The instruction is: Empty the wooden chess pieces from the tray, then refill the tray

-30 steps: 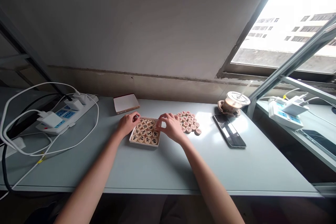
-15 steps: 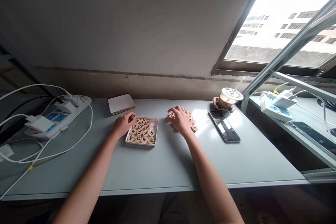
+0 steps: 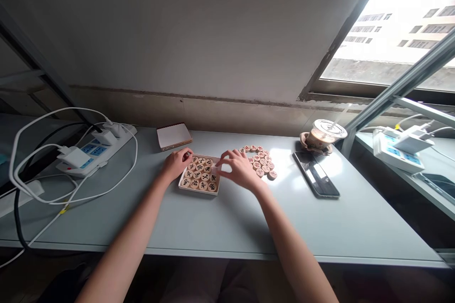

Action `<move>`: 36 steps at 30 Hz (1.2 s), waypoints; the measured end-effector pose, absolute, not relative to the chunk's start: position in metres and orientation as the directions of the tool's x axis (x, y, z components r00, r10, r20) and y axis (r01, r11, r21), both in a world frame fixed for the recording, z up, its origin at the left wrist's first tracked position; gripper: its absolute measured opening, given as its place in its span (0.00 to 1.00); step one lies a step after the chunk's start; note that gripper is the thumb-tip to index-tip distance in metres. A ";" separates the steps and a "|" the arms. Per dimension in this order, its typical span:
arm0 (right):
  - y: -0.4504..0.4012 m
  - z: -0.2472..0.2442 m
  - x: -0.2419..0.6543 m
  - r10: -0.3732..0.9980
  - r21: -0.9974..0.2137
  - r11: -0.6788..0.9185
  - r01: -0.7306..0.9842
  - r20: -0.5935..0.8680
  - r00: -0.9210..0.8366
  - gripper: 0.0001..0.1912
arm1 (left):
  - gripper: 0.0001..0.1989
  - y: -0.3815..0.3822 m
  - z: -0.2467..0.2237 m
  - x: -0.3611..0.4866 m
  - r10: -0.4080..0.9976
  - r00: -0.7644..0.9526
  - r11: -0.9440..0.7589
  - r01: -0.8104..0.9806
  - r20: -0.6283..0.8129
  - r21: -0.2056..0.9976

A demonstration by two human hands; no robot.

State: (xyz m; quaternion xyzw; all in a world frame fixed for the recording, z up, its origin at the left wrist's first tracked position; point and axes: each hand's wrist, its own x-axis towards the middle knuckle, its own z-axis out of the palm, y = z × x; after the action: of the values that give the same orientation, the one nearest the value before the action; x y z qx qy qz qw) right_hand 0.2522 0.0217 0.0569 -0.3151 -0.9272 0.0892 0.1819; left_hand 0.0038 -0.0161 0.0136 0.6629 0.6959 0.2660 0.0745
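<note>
A shallow open box (image 3: 198, 191) holds rows of round wooden Chinese chess pieces (image 3: 195, 183) marked with dark characters. At its far left corner, my left hand (image 3: 175, 164) is closed, with curled fingers against the box edge. My right hand (image 3: 239, 168) reaches over the right side of the box, thumb and fingertips drawn together in a pinch at a gap in the upper rows. Whatever is between those fingertips is too small to make out. Right of this hand lies a loose cluster of chess pieces (image 3: 261, 161) with reddish characters, partly covered by the hand.
The box lid (image 3: 174, 136) lies behind, near the wall. A power strip (image 3: 103, 149) with chargers and looping white cables (image 3: 135, 151) occupies the left. On the right are a phone (image 3: 315, 174) and a lidded drink cup (image 3: 325, 135) with a straw, in a cardboard holder.
My right hand has moved left from above the loose pieces to the right side of the box, uncovering most of the cluster. My left hand stays at the box corner. The view has shifted slightly.
</note>
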 end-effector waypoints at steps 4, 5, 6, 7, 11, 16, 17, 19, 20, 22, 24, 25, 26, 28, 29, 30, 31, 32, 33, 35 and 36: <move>0.009 0.053 0.238 0.547 -0.280 0.831 0.481 0.250 -0.799 0.15 | 0.10 -0.016 0.013 0.003 0.962 -0.108 -0.024 0.881 0.251 0.472; 0.009 0.052 0.237 0.541 -0.298 0.832 0.468 0.252 -0.802 0.15 | 0.09 -0.016 0.014 0.003 0.962 -0.105 -0.027 0.882 0.251 0.470; 0.009 0.052 0.236 0.543 -0.319 0.828 0.461 0.255 -0.800 0.15 | 0.09 -0.016 0.014 0.003 0.963 -0.100 -0.030 0.883 0.251 0.468; 0.011 0.051 0.236 0.553 -0.340 0.819 0.461 0.259 -0.792 0.14 | 0.09 -0.016 0.014 0.003 0.964 -0.096 -0.032 0.884 0.249 0.466; 0.020 0.051 0.242 0.642 -0.456 0.742 0.492 0.270 -0.718 0.12 | 0.09 -0.017 0.015 0.003 0.965 -0.090 -0.033 0.889 0.245 0.457; 0.038 0.050 0.263 0.768 -0.499 0.619 0.606 0.221 -0.602 0.11 | 0.10 -0.017 0.015 0.004 0.966 -0.095 -0.022 0.896 0.240 0.443; 0.041 0.048 0.268 0.784 -0.445 0.612 0.654 0.227 -0.578 0.10 | 0.10 -0.017 0.015 0.004 0.966 -0.095 -0.021 0.896 0.238 0.443; 0.046 0.044 0.274 0.809 -0.310 0.587 0.748 0.269 -0.523 0.07 | 0.10 -0.017 0.016 0.004 0.967 -0.093 -0.023 0.894 0.236 0.447; 0.048 0.042 0.276 0.814 -0.256 0.572 0.779 0.292 -0.502 0.06 | 0.11 -0.018 0.016 0.004 0.968 -0.092 -0.023 0.893 0.234 0.449; 0.050 0.037 0.278 0.807 -0.198 0.572 0.796 0.312 -0.502 0.06 | 0.11 -0.018 0.016 0.005 0.969 -0.092 -0.023 0.892 0.231 0.451; 0.052 0.034 0.278 0.788 -0.172 0.599 0.782 0.298 -0.538 0.06 | 0.10 -0.018 0.017 0.005 0.968 -0.094 -0.021 0.893 0.232 0.449; 0.053 0.033 0.279 0.784 -0.156 0.604 0.781 0.290 -0.548 0.05 | 0.10 -0.019 0.017 0.005 0.967 -0.096 -0.020 0.894 0.234 0.448; 0.054 0.032 0.281 0.789 -0.138 0.596 0.791 0.284 -0.545 0.05 | 0.10 -0.019 0.017 0.005 0.967 -0.097 -0.021 0.894 0.237 0.447; 0.059 0.031 0.286 0.821 -0.104 0.540 0.835 0.286 -0.495 0.05 | 0.10 -0.019 0.017 0.005 0.965 -0.096 -0.024 0.894 0.243 0.447; 0.061 0.030 0.289 0.839 -0.096 0.505 0.858 0.288 -0.462 0.06 | 0.10 -0.019 0.017 0.005 0.965 -0.095 -0.025 0.894 0.244 0.447; 0.064 0.030 0.291 0.854 -0.094 0.474 0.875 0.292 -0.431 0.08 | 0.10 -0.019 0.017 0.005 0.965 -0.094 -0.026 0.894 0.245 0.447; 0.065 0.030 0.293 0.863 -0.098 0.454 0.886 0.297 -0.410 0.10 | 0.11 -0.019 0.017 0.005 0.965 -0.094 -0.027 0.894 0.244 0.448; 0.066 0.029 0.293 0.864 -0.106 0.449 0.887 0.305 -0.401 0.12 | 0.11 -0.019 0.017 0.005 0.966 -0.094 -0.026 0.894 0.243 0.448; 0.065 0.030 0.292 0.856 -0.115 0.463 0.879 0.317 -0.409 0.13 | 0.11 -0.019 0.018 0.006 0.966 -0.095 -0.024 0.893 0.240 0.449; 0.059 0.031 0.284 0.812 -0.134 0.541 0.830 0.340 -0.474 0.16 | 0.11 -0.019 0.018 0.006 0.968 -0.094 -0.022 0.892 0.234 0.452; 0.054 0.033 0.278 0.778 -0.146 0.600 0.787 0.336 -0.531 0.16 | 0.11 -0.019 0.018 0.006 0.969 -0.094 -0.021 0.892 0.230 0.452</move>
State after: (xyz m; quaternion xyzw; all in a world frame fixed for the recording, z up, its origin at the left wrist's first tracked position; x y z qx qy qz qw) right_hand 0.2781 0.0538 0.0326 -0.4470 -0.8749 -0.0116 0.1859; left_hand 0.0057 -0.0187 0.0184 0.6688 0.6954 0.2516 0.0764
